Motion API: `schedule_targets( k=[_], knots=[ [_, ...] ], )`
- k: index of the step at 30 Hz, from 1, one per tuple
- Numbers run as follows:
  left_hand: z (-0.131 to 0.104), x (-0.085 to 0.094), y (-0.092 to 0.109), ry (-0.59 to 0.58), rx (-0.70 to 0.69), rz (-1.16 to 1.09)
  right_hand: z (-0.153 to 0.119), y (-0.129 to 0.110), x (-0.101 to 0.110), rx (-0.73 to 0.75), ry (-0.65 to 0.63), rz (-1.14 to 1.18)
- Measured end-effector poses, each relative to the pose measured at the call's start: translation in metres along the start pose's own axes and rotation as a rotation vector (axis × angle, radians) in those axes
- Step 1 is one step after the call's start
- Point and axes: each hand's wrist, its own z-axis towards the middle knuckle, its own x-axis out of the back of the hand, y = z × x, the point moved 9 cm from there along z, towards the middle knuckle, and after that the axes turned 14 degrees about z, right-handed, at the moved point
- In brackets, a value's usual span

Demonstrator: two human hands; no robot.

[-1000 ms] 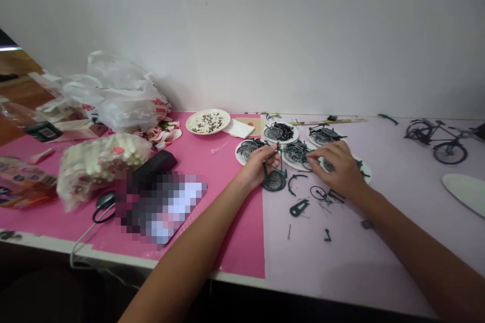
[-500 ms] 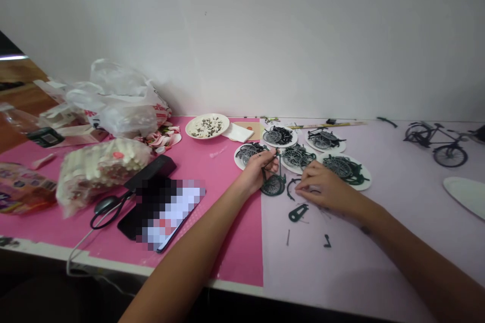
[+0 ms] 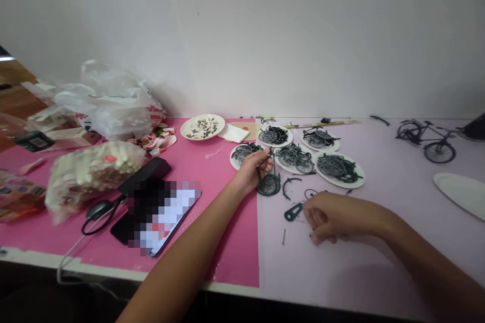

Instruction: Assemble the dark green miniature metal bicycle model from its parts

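My left hand (image 3: 255,169) is closed around a dark green model bicycle part with a wheel (image 3: 268,184), held upright above the table near the plates. My right hand (image 3: 325,217) is lowered to the lilac surface, fingers curled and thumb tip close to the forefinger. A tiny dark bit shows at its fingertips; the rest of what it holds, if anything, is hidden. Beside it lie a dark green chain guard (image 3: 293,211), a thin pin (image 3: 283,237) and a curved mudguard-like strip (image 3: 287,189). A small black ring (image 3: 311,194) lies just behind the knuckles.
Several white plates of bicycle parts (image 3: 340,167) stand beyond my hands. A finished model bicycle (image 3: 427,140) and an oval white plate (image 3: 460,189) are at right. To the left are a phone (image 3: 170,217), a bag of white sticks (image 3: 94,174) and plastic bags (image 3: 113,106).
My right hand has moved from beside the bicycle part down and toward me, over the spot where a small dark crank-like piece lay. My left hand keeps its hold. The view has shifted slightly.
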Motion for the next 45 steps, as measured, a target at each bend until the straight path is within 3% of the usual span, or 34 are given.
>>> schedule_targets(
  k=[6,8,11,16,19,26,35,38,45],
  knots=[
    [-0.001,0.000,0.000,0.003,0.011,-0.001,-0.001,-0.018,0.047,0.175,0.428,-0.325],
    [0.000,0.001,0.000,0.009,0.013,0.007,-0.005,-0.029,0.051,0.248,0.538,-0.414],
    [0.001,0.002,0.001,0.010,0.010,0.013,-0.009,-0.049,0.029,0.332,0.557,-0.495],
    [0.003,0.005,0.002,0.000,-0.004,0.011,-0.004,-0.077,-0.046,0.513,0.225,-0.547],
    [0.004,0.006,0.001,0.008,0.003,0.018,0.006,-0.076,-0.058,0.514,0.213,-0.655],
    [0.002,0.005,0.000,0.010,0.010,0.025,0.029,-0.061,-0.014,0.428,0.493,-0.771],
    [0.001,0.003,0.002,0.015,0.015,0.026,0.014,-0.030,0.067,0.483,0.660,-0.313],
    [0.002,0.004,0.000,0.015,0.021,0.043,0.017,-0.026,0.071,0.528,0.624,-0.278],
    [0.004,0.005,-0.005,0.000,0.017,0.069,0.023,-0.033,0.051,0.652,0.552,-0.227]
  ],
)
